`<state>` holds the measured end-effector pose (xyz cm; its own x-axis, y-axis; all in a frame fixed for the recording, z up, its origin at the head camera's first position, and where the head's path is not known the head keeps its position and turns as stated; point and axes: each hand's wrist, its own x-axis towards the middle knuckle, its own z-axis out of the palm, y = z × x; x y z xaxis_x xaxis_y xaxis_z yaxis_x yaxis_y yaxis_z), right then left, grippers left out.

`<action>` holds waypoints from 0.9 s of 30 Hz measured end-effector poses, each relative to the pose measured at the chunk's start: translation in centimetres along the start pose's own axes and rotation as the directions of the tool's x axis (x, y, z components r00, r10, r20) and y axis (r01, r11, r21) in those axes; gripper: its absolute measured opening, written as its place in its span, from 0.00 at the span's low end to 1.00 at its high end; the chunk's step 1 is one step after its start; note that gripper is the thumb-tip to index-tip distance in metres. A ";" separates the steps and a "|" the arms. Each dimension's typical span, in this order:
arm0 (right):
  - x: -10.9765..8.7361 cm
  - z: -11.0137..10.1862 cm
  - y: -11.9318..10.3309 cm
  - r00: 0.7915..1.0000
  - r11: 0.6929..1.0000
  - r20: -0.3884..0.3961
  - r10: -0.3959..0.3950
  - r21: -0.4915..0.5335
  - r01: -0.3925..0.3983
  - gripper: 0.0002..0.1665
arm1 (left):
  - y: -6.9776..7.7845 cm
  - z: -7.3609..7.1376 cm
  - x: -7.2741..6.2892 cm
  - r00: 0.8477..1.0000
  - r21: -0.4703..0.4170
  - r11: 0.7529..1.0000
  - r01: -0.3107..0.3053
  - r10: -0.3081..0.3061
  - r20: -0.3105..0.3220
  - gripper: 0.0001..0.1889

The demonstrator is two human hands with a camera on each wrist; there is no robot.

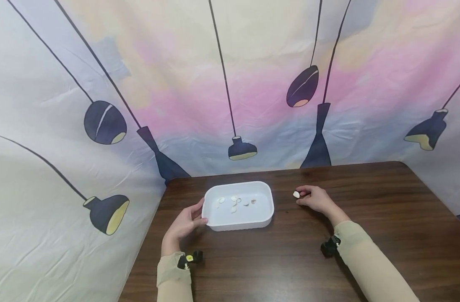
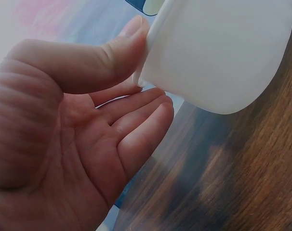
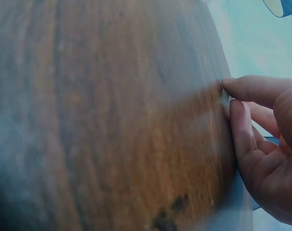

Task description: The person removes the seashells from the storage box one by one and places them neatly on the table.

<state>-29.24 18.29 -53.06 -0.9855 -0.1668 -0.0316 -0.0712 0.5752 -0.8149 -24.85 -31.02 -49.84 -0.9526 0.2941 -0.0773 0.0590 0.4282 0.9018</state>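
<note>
My left hand (image 1: pixel 185 223) holds the left end of a white rectangular tray (image 1: pixel 239 227). In the left wrist view the thumb presses the rim of the tray (image 2: pixel 213 57), while the other fingers lie beneath its edge. Several small pale shells (image 1: pixel 234 199), some brownish, lie scattered on the tray's floor. To the right of the tray, my right hand (image 1: pixel 316 199) pinches a small white shell (image 1: pixel 296 194) between thumb and fingertips, low over the table. Seen from the right wrist, the fingertips of that hand (image 3: pixel 266 144) mostly hide the shell.
A dark brown wooden table (image 1: pixel 275 268) carries the tray near its back left corner. Right behind the table hangs a pastel cloth (image 1: pixel 177 75) printed with dark lamps. Small black devices, one a wrist camera (image 1: pixel 330 246), are strapped at both sleeves.
</note>
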 end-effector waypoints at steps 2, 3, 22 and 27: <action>0.0 0.0 0.1 1.000 1.000 0.002 0.003 0.005 -0.003 0.31 | -0.1 0.0 0.0 1.000 -0.017 1.000 -0.003 0.003 0.006 0.43; 0.0 0.0 0.2 1.000 1.000 0.004 0.002 0.008 -0.002 0.31 | -0.1 0.1 0.0 1.000 -0.027 1.000 -0.004 0.004 0.008 0.43; 0.2 1.0 -1.7 0.982 0.997 -0.186 -0.016 0.073 0.030 0.28 | 0.2 0.0 -0.2 1.000 -0.048 0.999 0.000 0.000 0.006 0.44; 0.4 2.2 -3.9 0.973 0.986 -0.226 -0.054 0.140 0.088 0.25 | 0.1 0.0 -0.1 1.000 -0.042 0.999 -0.003 0.003 -0.001 0.43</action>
<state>-28.98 14.21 -51.19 -0.9895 -0.0130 0.1441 -0.1351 0.4404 -0.8876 -24.71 -30.97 -49.71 -0.9526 0.2949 -0.0744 0.0493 0.3910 0.9191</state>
